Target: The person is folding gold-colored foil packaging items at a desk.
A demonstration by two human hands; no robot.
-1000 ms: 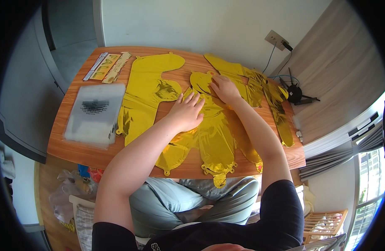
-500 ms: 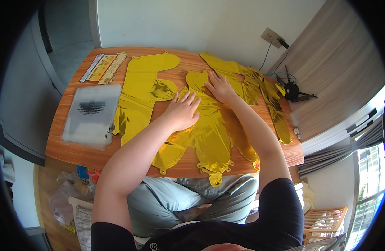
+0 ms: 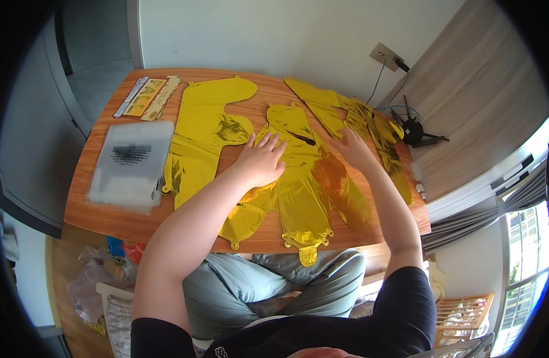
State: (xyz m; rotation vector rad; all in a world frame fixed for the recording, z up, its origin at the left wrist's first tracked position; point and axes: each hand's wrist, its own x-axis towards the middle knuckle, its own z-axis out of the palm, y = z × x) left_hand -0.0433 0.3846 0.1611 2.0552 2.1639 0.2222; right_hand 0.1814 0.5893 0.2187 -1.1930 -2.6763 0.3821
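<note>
- Gold foil balloon lies flat at the middle of the wooden table, beneath the left hand, which rests palm down, fingers spread, probably to stop slick foil sliding.
- Right hand, fingers loosely parted with nothing visibly gripped, is just beside that foil; whether it touches anything, I cannot tell.
- Left balloon and right balloon flank the middle one, perhaps spread out so each outline shows.
- Clear plastic sleeve and paper cards lie far left, likely leaving the foil more room.
</note>
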